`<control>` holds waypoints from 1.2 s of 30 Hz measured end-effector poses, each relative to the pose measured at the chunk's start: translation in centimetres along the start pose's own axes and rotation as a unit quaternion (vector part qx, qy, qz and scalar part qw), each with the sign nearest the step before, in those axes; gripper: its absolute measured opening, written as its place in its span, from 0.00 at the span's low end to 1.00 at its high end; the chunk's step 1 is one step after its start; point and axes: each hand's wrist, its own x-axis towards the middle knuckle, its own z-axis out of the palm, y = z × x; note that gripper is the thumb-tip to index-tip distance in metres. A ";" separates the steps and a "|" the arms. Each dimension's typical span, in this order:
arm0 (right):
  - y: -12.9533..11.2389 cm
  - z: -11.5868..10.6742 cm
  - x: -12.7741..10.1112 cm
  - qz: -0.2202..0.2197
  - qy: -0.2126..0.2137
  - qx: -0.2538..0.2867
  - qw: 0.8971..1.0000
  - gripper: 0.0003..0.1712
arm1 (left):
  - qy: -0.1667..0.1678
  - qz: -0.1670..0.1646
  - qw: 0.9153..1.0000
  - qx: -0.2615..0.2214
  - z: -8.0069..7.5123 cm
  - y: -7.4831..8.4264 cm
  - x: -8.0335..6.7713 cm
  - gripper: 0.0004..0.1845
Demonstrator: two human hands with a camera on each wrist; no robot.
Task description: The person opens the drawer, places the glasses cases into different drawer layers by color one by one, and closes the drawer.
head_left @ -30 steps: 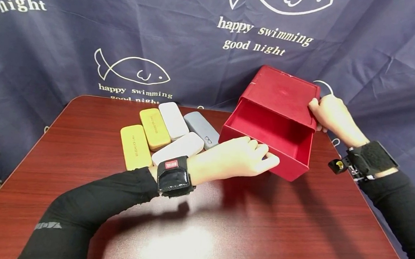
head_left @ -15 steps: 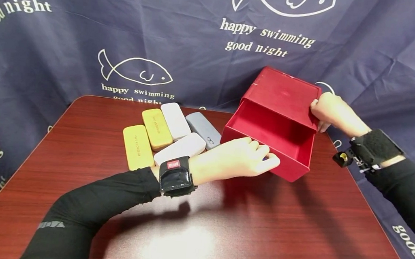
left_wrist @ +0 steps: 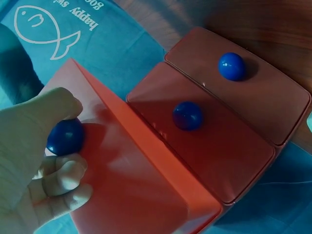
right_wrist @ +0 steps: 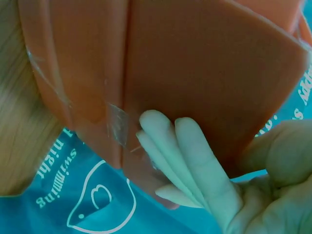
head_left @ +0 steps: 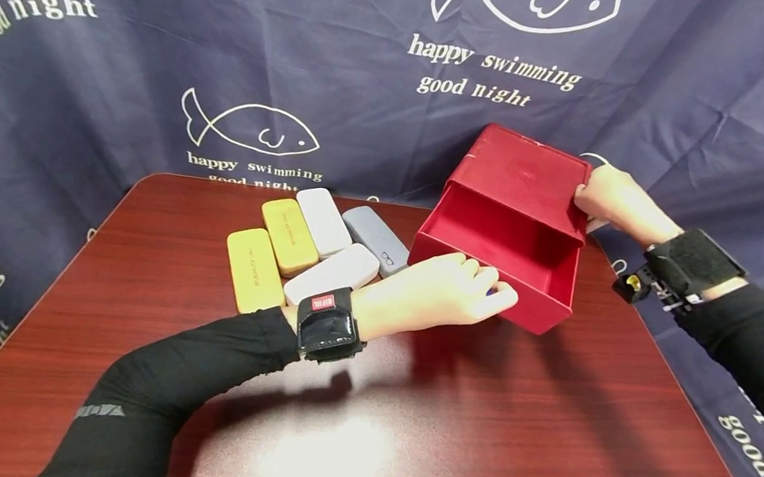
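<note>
Left hand (head_left: 452,293) in a pinch on a blue knob (left_wrist: 65,139), right hand (head_left: 612,200) in a grip on the red cabinet (head_left: 522,173).

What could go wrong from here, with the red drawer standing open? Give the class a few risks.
The drawer sticks well out of the red cabinet, so a further pull might bring it free and drop it. The left hand pinches just a smooth, round blue knob, which could slip. The right hand presses against the cabinet's side; if that support slackens, the cabinet may shift or tip.
</note>
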 end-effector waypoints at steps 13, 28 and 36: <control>0.2 0.9 -0.4 -0.013 0.059 -0.013 0.998 0.16 | -0.021 -0.012 1.000 -0.001 -0.2 0.1 -0.1 0.10; 1.2 1.7 -0.3 -0.002 0.071 0.020 0.997 0.16 | -0.028 -0.010 1.000 0.002 -0.9 -0.2 -0.2 0.05; 0.9 1.5 -0.4 -0.002 0.079 0.020 0.997 0.17 | 0.027 -0.054 0.998 -0.020 -3.5 -3.9 -1.9 0.07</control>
